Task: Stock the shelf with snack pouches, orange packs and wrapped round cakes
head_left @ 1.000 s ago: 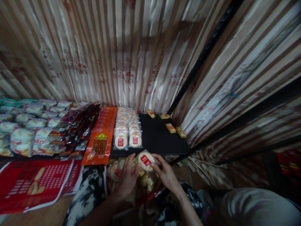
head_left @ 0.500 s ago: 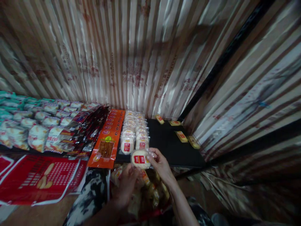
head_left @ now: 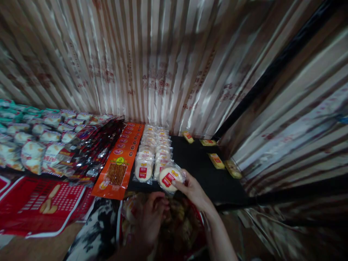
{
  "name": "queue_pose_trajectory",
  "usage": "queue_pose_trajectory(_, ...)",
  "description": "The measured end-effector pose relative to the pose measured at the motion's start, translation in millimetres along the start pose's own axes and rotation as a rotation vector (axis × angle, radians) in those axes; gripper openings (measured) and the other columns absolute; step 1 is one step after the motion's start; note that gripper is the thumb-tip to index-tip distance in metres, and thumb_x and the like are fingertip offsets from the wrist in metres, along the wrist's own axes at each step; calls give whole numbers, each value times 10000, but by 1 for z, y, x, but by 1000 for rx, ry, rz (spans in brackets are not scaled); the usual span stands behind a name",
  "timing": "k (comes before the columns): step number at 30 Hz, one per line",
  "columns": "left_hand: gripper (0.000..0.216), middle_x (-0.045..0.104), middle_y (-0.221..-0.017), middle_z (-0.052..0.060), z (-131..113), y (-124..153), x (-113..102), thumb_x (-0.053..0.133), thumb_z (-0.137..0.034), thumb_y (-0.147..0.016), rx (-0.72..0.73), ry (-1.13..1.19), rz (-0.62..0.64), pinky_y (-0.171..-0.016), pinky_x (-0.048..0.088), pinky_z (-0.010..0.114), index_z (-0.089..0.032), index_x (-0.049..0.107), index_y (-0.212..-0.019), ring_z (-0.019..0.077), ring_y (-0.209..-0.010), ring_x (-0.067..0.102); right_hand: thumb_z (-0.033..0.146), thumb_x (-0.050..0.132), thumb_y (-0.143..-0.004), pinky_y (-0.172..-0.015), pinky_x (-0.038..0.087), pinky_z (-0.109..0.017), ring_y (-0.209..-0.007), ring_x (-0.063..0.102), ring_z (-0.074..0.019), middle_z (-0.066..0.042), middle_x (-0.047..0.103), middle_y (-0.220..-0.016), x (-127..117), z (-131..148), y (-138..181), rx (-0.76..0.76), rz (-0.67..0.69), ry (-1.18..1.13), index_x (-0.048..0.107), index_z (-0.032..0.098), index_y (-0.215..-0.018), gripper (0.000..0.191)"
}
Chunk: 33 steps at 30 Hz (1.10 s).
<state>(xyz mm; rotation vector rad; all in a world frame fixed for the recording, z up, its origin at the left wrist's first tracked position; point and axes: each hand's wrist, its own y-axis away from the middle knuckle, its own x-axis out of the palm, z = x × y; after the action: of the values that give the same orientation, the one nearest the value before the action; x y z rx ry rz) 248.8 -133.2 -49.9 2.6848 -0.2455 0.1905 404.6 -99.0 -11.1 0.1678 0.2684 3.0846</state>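
My right hand (head_left: 191, 189) pinches a round white cake packet (head_left: 169, 177) with a red label and holds it at the near end of the right row of like packets (head_left: 157, 146) on a black shelf (head_left: 198, 170). My left hand (head_left: 152, 215) reaches down into a red bag (head_left: 174, 232) of packets below the shelf edge, its fingers curled over something I cannot make out.
Orange snack packs (head_left: 121, 159) lie left of the cake rows, then dark packets (head_left: 95, 145) and white bagged snacks (head_left: 32, 145). Small yellow packets (head_left: 216, 160) sit along the shelf's right side. Striped cloth (head_left: 152, 61) hangs behind. A red patterned bag (head_left: 40, 203) lies at lower left.
My right hand lifted the round cake from over the bag up and forward to the front of the right row. My left hand let go of it and dropped into the bag.
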Motion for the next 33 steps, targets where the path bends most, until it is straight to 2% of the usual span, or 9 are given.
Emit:
queue_pose_trajectory(4,194,640,-904,50,13,-2,-7,485,-305,-802,239,-220,-74,-648,503,280,-192,584,-925,172,-787,625,418,763,-608,-705,488,-267,-733,599,-144,-2,669,-809,-15,4,-3,28,56,56,606,165,-905,421)
queue_pose_trajectory(7,190,613,-955,54,17,-6,-10,453,-220,-810,453,-356,-114,-766,506,318,-200,590,-940,175,-871,600,442,757,-606,-707,493,-284,-745,612,-163,-14,681,-820,-13,-9,-3,42,66,42,620,171,-914,433)
queue_pose_trajectory(10,230,580,-1068,71,18,-10,-10,425,-179,-819,565,-446,-147,-818,504,329,-206,591,-974,185,-978,572,456,757,-601,-693,492,-278,-735,613,-164,-16,685,-821,-7,-25,-5,26,44,21,632,178,-912,435)
queue_pose_trajectory(18,465,450,-1306,88,20,-19,-10,414,-80,-761,580,-602,-117,-953,454,381,-215,530,-1191,218,-1155,495,462,702,-667,-669,494,-274,-711,599,-164,-14,669,-804,-2,-46,-21,-65,-46,164,639,181,-920,383)
queue_pose_trajectory(26,509,432,-1310,109,21,-27,-10,399,-38,-729,596,-605,-114,-937,468,360,-171,513,-1207,199,-1090,541,369,656,-699,-716,510,-293,-797,619,-173,-57,645,-1029,4,-50,-22,-124,-150,307,507,194,-1187,540)
queue_pose_trajectory(30,470,443,-1300,112,17,-27,-8,398,-43,-735,594,-623,-125,-964,456,364,-159,539,-1168,207,-1139,515,353,599,-725,-651,500,-289,-701,585,-159,-51,625,-921,3,-51,-20,-195,-274,544,580,189,-1079,390)
queue_pose_trajectory(33,456,447,-1296,113,15,-26,-6,388,-47,-750,613,-640,-126,-1014,416,372,-155,538,-1167,209,-1201,470,346,546,-759,-680,497,-315,-730,585,-183,-61,615,-867,4,-54,-19,-219,-367,709,594,179,-1039,330)
